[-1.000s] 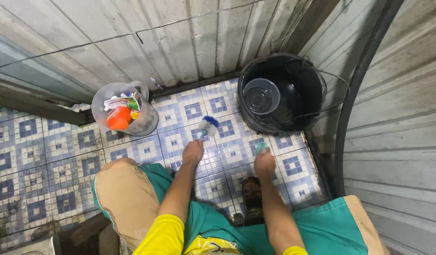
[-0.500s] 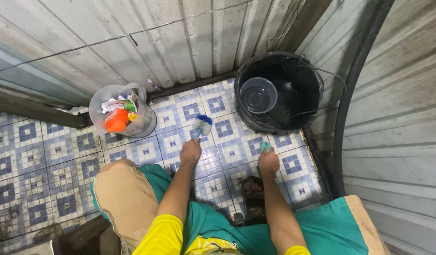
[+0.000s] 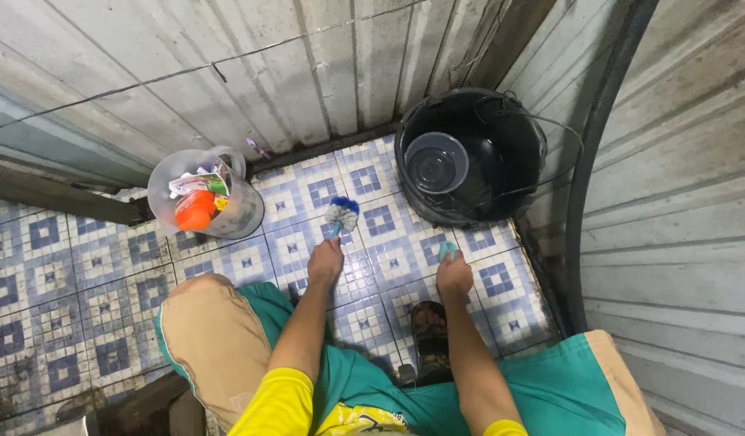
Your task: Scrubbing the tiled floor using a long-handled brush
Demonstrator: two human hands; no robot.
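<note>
My left hand (image 3: 326,262) grips the handle of a round blue-and-white brush (image 3: 341,212), whose bristle head rests on the blue-and-white patterned floor tiles (image 3: 106,266). My right hand (image 3: 453,274) presses a small teal scrub pad (image 3: 447,251) against the tiles just in front of a black bucket (image 3: 518,194). I am crouched with both arms stretched forward, in yellow sleeves, and a sandalled foot (image 3: 431,327) shows between them.
The black bucket stands in the far right corner with a clear round dipper (image 3: 436,162) inside. A clear plastic jug (image 3: 239,211) holding an orange bottle and packets sits at the far left by the corrugated metal wall (image 3: 292,73). A curved dark frame (image 3: 586,202) runs along the right.
The brush head has slid slightly toward me and left across the tiles between frames. My right hand has stayed by the bucket with the pad.
</note>
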